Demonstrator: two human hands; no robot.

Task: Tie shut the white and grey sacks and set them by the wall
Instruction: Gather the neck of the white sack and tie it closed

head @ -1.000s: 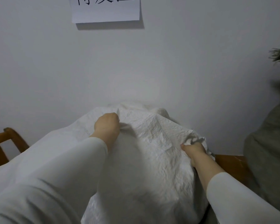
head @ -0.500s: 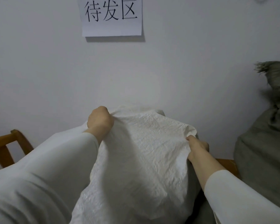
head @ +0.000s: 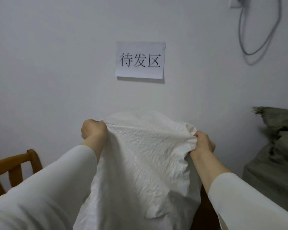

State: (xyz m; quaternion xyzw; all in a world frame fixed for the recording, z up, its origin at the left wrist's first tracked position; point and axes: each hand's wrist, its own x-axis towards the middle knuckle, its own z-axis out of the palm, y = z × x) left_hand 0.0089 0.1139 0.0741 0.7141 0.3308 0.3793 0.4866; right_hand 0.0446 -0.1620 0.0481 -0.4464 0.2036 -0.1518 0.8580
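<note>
Fists clamp white sack (head: 140,163) top corners — left hand (head: 93,130), right hand (head: 203,143) — mouth stretched crosswise between them, wall (head: 56,63) just behind.

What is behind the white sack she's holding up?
Behind the white sack stands the wall, with a paper sign above. The wall's foot and the floor there are covered by the sack.

The white sack (head: 140,163) is crinkled and full, standing upright against the wall, its top cloth pulled taut sideways. The grey sack (head: 273,155) slumps at the right by the wall, its frayed top folded over.
</note>
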